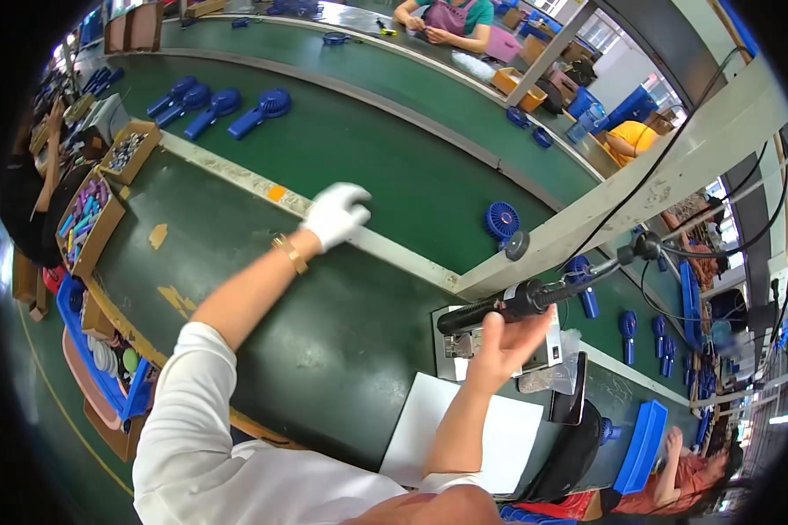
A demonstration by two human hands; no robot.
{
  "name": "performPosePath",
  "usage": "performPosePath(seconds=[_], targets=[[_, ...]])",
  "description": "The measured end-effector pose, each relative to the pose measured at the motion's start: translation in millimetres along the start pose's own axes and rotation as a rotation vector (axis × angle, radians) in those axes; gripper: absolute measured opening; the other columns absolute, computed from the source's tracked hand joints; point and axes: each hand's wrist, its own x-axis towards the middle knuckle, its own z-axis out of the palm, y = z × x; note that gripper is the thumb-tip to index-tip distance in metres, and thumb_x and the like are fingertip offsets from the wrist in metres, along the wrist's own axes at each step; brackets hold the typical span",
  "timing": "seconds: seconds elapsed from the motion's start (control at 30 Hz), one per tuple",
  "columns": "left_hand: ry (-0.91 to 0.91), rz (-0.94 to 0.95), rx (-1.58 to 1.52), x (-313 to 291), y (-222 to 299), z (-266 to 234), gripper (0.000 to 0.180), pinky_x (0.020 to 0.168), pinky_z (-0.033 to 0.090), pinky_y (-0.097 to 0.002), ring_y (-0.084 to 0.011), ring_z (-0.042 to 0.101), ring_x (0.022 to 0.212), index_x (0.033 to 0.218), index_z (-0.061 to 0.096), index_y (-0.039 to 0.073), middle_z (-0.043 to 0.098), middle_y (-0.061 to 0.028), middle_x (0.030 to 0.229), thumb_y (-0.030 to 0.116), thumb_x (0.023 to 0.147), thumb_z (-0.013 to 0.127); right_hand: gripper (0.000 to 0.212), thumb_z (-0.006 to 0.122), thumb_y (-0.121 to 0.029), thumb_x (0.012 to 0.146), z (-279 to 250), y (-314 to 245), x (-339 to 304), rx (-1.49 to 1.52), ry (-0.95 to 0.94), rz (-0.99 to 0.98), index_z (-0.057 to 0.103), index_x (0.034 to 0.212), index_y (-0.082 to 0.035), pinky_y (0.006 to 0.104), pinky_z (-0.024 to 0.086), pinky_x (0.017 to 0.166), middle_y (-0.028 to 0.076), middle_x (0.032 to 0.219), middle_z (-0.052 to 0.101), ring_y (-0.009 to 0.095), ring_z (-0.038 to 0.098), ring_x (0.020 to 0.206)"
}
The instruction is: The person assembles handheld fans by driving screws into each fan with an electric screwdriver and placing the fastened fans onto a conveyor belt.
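My left hand (pixel 337 215), in a white glove, reaches over the pale rail at the conveyor's near edge. Its fingers are slightly blurred and apart, with nothing visible in them. My bare right hand (pixel 506 348) is open, thumb and fingers spread, just below a black electric screwdriver (pixel 490 311) hanging at a slant from a cable. Whether the palm touches the tool cannot be made out. Behind the screwdriver is a small metal-fronted box (pixel 453 344) on the bench. A blue handheld fan (pixel 502 220) lies on the green belt beyond it.
Several blue fans (pixel 263 111) lie at the belt's far left. Cartons of small parts (pixel 130 150) and colourful pieces (pixel 90 223) line the bench's left edge. White paper (pixel 512 437), a phone (pixel 571 389) and a blue tray (pixel 641 446) are right. A slanted post (pixel 630 192) crosses the right; co-workers sit around.
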Motion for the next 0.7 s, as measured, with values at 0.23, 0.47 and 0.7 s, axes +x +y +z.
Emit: performPosePath(seconds=[0.23,0.47,0.7], targets=[[0.288,-0.332,0.55,83,-169,-96,0.047,0.094,0.042,-0.0384,-0.0325,0.053,0.111,0.116,0.056,0.004,0.057,-0.0195,0.117,0.024,0.074,0.064,0.068,0.064,0.005,0.077,13,34,-12,0.113,-0.159,0.421,0.028,0.134,-0.007,0.0236,0.048,0.07,0.004,0.092,0.06,0.009,0.057,0.08],[0.039,-0.607,0.671,127,-374,-128,0.05,0.09,0.042,-0.0421,-0.0398,0.051,0.11,0.125,0.048,0.006,0.055,-0.0233,0.117,0.039,0.087,0.049,0.038,0.071,-0.005,0.075,5,26,-11,0.08,-0.227,0.399,0.046,0.104,-0.005,0.0249,0.045,0.069,0.001,0.082,0.057,0.008,0.055,0.074],[-0.055,-0.6,0.199,119,-323,-103,0.046,0.076,0.044,-0.0321,-0.0216,0.058,0.085,0.113,0.054,0.0,0.062,-0.008,0.095,0.016,0.072,0.068,0.052,0.071,-0.007,0.076,6,20,-17,0.209,-0.315,0.493,0.042,0.118,-0.004,0.0238,0.045,0.069,0.0,0.082,0.056,0.008,0.054,0.074]])
